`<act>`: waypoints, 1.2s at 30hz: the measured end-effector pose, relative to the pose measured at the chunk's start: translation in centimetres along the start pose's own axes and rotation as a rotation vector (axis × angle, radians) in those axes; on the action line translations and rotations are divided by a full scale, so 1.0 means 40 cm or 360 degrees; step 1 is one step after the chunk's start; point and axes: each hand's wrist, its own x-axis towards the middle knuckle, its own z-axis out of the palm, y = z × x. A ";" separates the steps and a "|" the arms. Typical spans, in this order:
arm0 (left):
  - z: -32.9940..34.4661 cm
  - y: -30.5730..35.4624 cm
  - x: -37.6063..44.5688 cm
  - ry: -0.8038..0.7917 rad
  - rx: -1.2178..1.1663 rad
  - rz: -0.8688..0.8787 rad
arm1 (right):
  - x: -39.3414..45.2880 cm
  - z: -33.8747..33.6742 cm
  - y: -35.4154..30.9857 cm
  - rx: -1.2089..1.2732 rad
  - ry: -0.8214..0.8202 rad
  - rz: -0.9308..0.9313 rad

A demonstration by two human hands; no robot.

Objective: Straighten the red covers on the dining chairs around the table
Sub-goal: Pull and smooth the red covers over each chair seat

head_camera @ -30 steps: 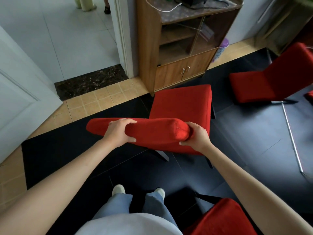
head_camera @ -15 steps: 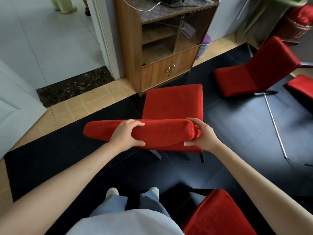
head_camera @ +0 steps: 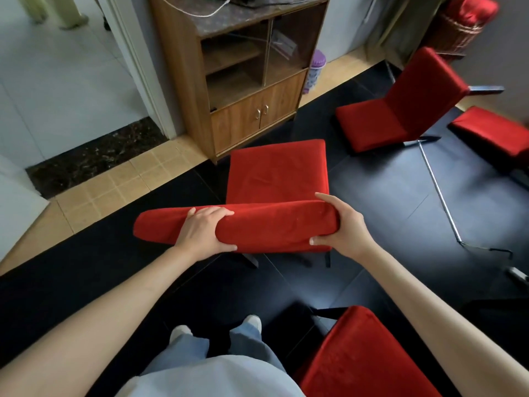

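Though its legs are mostly hidden beneath it, the red fabric-covered dining chair (head_camera: 276, 173) stands at centre on the black floor mat (head_camera: 372, 196), its padded red backrest top (head_camera: 257, 224) lightly creased. The left hand (head_camera: 204, 232) curls over it; the right hand (head_camera: 342, 224) clasps its three-o'clock end. At twelve o'clock, a wooden glass-door cabinet (head_camera: 243, 81) is cut off; no writing is legible.
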 end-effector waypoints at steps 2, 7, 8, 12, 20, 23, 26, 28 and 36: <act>-0.009 0.002 0.011 -0.0029 0.0015 0.0036 | -0.006 0.000 0.005 -0.0003 0.0015 -0.0008; -0.032 0.001 0.046 -0.0066 0.0093 0.0140 | -0.039 0.021 0.029 0.0066 0.0128 0.0048; -0.034 0.001 0.053 -0.0067 0.0098 0.0151 | -0.048 0.029 0.036 0.0086 0.0150 0.0079; -0.032 0.006 0.077 -0.0094 0.0166 0.0243 | -0.097 0.076 0.067 0.0166 0.0236 0.0201; -0.024 0.011 0.125 -0.0264 0.0407 0.0370 | -0.155 0.188 0.103 0.0273 0.0342 0.0444; -0.023 0.003 0.136 -0.0286 0.0421 0.0380 | -0.157 0.210 0.099 0.0327 0.0389 0.0488; -0.027 -0.012 0.143 -0.0297 0.0425 0.0403 | -0.150 0.218 0.096 0.0337 0.0396 0.0517; -0.028 -0.018 0.147 -0.0297 0.0438 0.0432 | -0.150 0.221 0.093 0.0343 0.0407 0.0534; -0.073 -0.083 0.187 -0.0384 0.0489 0.0475 | -0.116 0.288 0.044 0.0377 0.0429 0.0565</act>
